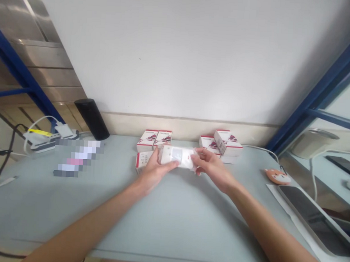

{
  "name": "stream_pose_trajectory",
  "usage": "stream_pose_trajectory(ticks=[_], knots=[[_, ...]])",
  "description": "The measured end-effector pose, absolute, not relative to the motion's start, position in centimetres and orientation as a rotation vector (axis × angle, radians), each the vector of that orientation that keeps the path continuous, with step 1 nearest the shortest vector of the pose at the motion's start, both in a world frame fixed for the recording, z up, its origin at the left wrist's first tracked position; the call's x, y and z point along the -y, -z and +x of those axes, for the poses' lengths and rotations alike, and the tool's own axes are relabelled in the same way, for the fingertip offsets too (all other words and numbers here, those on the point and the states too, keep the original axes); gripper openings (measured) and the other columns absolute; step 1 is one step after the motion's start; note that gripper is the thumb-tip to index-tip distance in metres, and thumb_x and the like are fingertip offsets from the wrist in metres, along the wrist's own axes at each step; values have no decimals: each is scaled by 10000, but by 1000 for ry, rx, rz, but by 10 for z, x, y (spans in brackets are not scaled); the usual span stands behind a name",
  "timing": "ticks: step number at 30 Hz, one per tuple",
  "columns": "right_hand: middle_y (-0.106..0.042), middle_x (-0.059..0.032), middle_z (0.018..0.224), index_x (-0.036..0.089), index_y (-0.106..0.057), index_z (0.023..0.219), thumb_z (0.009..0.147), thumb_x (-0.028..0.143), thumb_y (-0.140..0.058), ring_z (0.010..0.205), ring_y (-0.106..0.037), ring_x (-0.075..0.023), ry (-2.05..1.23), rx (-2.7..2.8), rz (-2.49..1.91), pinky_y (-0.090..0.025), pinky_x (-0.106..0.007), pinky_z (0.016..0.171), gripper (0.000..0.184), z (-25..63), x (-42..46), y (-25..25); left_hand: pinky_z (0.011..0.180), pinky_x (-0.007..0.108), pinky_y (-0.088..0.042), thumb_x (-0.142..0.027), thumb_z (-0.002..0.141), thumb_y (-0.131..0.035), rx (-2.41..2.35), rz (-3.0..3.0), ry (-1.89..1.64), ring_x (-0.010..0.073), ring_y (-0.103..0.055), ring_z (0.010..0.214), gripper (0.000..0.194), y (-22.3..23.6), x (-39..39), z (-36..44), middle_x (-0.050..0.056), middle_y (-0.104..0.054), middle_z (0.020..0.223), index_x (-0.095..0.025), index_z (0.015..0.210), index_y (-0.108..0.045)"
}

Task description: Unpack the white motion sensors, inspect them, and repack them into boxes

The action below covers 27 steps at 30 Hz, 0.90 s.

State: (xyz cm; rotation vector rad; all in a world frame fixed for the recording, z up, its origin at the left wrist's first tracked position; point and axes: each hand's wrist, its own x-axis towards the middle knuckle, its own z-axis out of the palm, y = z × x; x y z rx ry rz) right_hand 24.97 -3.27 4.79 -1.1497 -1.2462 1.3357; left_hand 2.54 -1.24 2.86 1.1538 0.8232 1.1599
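Both my hands hold a small white plastic-wrapped packet above the pale table, near its far side. My left hand grips the packet's left end from below, fingers curled round it. My right hand pinches its right end. Just behind the packet stand several small red-and-white boxes: a pair at the left, one half hidden under my left hand, and a stack at the right.
A black cylinder stands at the back left beside a power strip with cables. An orange fox-shaped object and a dark tablet on a white sheet lie at the right. Blue shelf frames flank both sides.
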Motion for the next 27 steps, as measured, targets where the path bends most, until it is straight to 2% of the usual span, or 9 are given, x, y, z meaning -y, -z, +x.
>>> stream_pose_trajectory(ticks=[3, 5, 7, 10, 13, 17, 22, 27], knots=[[-640, 30, 693, 218, -615, 1028, 824, 596, -843, 625, -564, -144, -1349, 1178, -1062, -455, -311, 636, 486, 247, 33, -47, 911, 345, -601, -319, 791, -923, -884, 1294, -1151, 188, -716, 1006, 958, -31, 17, 25, 20, -674, 1203, -389, 1537, -326], [-600, 45, 650, 219, -610, 972, 818, 577, -851, 598, -528, -134, -1399, 1090, -1018, -443, -298, 612, 458, 246, 32, -47, 897, 369, -621, -309, 774, -927, -833, 1392, -1120, 205, -721, 1019, 1072, -31, 19, 26, 45, -633, 1277, -413, 1578, -226], [-573, 48, 639, 216, -622, 939, 805, 539, -868, 584, -499, -130, -1455, 1024, -984, -433, -289, 582, 427, 248, 30, -47, 904, 378, -629, -315, 792, -899, -788, 1508, -1127, 237, -704, 1112, 963, -29, 18, 28, 85, -578, 1371, -371, 1547, -304], [-549, 43, 647, 205, -643, 869, 771, 453, -900, 577, -471, -119, -1496, 992, -918, -425, -275, 566, 371, 254, 26, -47, 934, 377, -623, -342, 822, -861, -867, 1756, -1287, 297, -604, 1317, 634, -23, 12, 28, 118, -508, 1448, -295, 1374, -553], [-523, 36, 659, 194, -639, 762, 779, 395, -899, 590, -445, -102, -1486, 998, -846, -402, -253, 571, 329, 260, 24, -49, 1019, 415, -588, -370, 791, -899, -940, 2028, -1447, 309, -559, 1379, 511, -21, 7, 25, 113, -556, 1410, -284, 1245, -680], [-579, 9, 761, 188, -670, 757, 795, 380, -899, 631, -467, -98, -1482, 1046, -831, -395, -246, 584, 301, 265, 22, -50, 1032, 428, -561, -444, 778, -908, -1045, 2253, -1419, 283, -690, 1173, 482, -32, 12, 18, 94, -729, 1202, -253, 1172, -705], [-583, 23, 682, 203, -653, 790, 760, 430, -921, 628, -500, -119, -1416, 1166, -911, -408, -272, 623, 353, 264, 21, -42, 797, 294, -584, -552, 856, -797, -1190, 2040, -1201, 220, -740, 959, 433, -38, 19, 16, 48, -787, 1068, -242, 1152, -738], [-559, 31, 632, 228, -563, 785, 881, 622, -778, 605, -481, -137, -1224, 1333, -1023, -389, -300, 625, 459, 256, 27, -40, 506, 246, -506, -647, 934, -665, -1088, 1734, -1005, 147, -653, 592, 562, -41, 12, 12, 49, -763, 916, -214, 1290, -712]])
